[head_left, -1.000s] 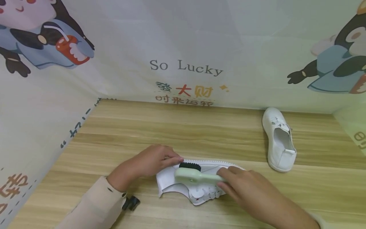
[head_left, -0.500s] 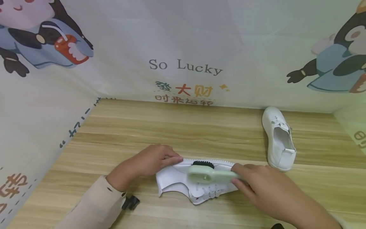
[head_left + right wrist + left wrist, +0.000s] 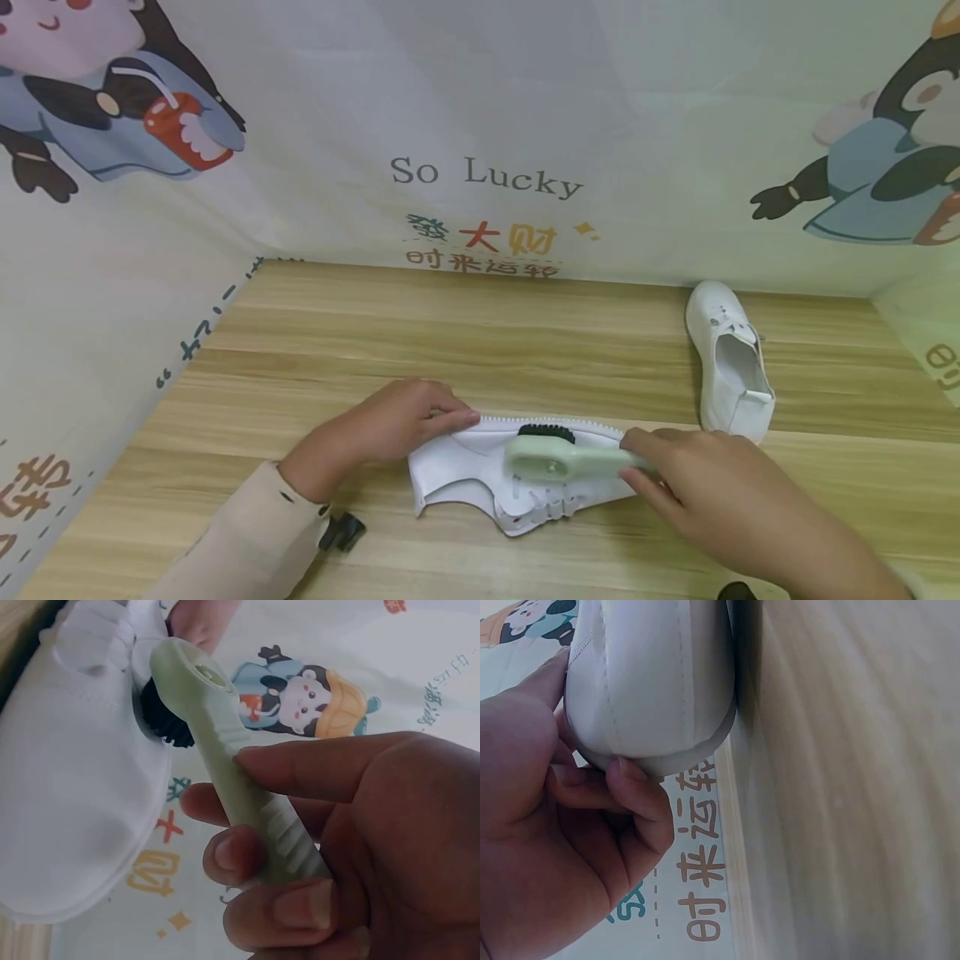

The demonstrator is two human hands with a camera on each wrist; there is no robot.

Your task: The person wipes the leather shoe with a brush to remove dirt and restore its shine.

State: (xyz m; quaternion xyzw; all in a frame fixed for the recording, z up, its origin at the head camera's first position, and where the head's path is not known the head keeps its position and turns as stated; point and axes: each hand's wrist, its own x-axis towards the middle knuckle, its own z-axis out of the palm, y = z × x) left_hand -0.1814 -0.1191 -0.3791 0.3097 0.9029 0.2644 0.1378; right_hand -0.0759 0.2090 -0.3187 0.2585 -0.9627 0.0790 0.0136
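Note:
A white lace-up shoe (image 3: 457, 471) lies on its side on the wooden surface, its sole edge facing away and its opening toward me. My left hand (image 3: 397, 421) holds it by the heel; in the left wrist view the fingers (image 3: 641, 795) curl against the sole at the heel end (image 3: 652, 690). My right hand (image 3: 705, 492) grips the pale green handle of a brush (image 3: 555, 460). The brush's black bristles (image 3: 161, 716) touch the side of the shoe close to the sole, as the right wrist view shows. The shoe's toe is partly hidden behind my right hand in the head view.
A second white shoe (image 3: 738, 375) stands upright at the back right, its heel just behind my right hand. A printed cloth (image 3: 480, 108) with cartoon figures and lettering walls off the back and sides of the wooden surface (image 3: 375, 333).
My right hand and the brush have moved right along the shoe's side, from near the heel toward the toe. My left hand and the shoe have stayed in place.

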